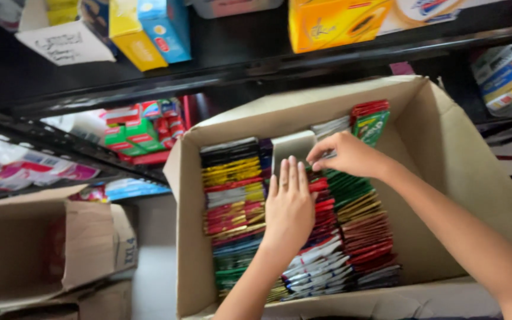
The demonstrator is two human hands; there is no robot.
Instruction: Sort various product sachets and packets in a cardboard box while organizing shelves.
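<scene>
Your flat left hand [290,204] holds the packets [235,195] down, your right hand [348,155] pinches one silver packet [293,148], and the cardboard box [445,172] looks almost full.

The single head camera looks steeply down and forward from close above an open box [445,178] of packets [235,201]. Dark shelves [220,65] cross the top of the view, tilted, and a second box [42,243] sits at lower left. Both forearms enter from the bottom edge.
</scene>
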